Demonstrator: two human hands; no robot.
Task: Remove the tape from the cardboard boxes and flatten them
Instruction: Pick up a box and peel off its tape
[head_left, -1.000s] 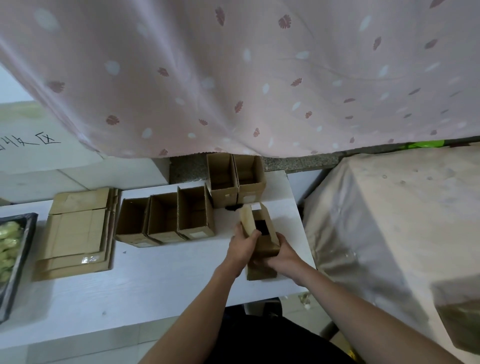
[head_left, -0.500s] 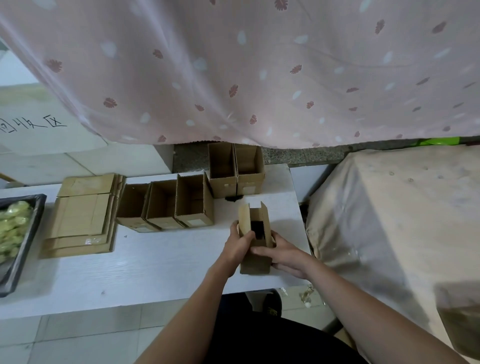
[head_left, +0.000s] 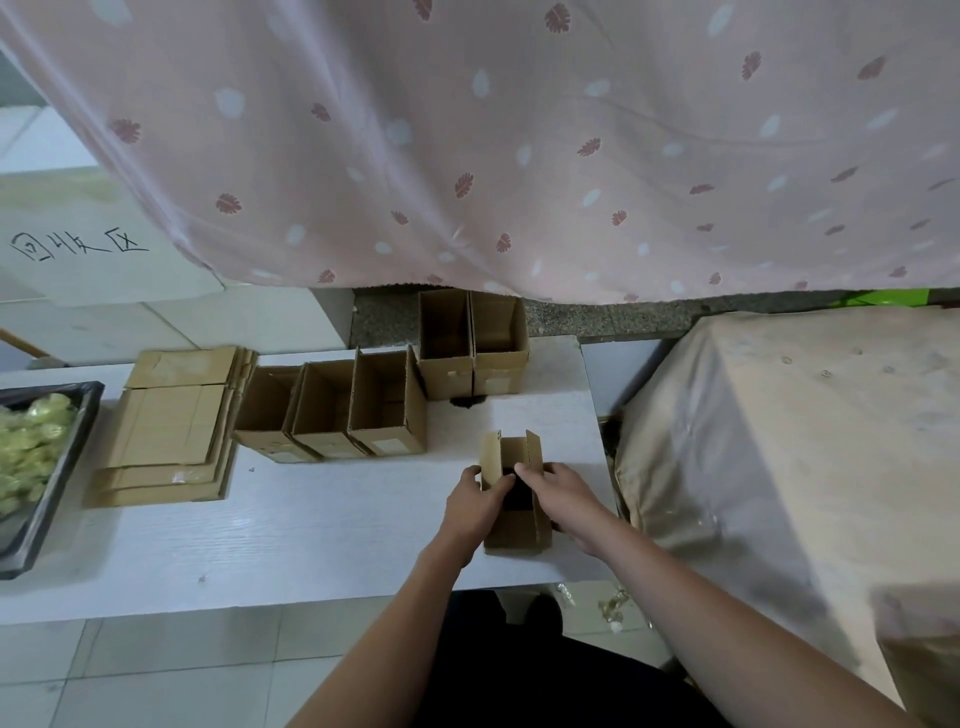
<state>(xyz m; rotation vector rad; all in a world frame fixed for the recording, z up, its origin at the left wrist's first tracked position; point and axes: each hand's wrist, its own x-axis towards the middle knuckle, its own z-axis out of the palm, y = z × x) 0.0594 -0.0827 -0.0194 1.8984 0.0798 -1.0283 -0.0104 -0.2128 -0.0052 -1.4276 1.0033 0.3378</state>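
Two hands clasping small open box (head_left: 517, 525) near table's (head_left: 311, 525) front edge: left hand (head_left: 470, 506) wrapped round left wall, right hand (head_left: 566, 493) gripping right wall, fingertip over opening. Beyond, five open boxes (head_left: 384, 415); far left, flattened stack (head_left: 166, 431).

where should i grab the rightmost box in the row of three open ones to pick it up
Come from above and pinch the top edge of its right wall. The box stands upright and open, its left wall touches the middle box, and only the right side is free.
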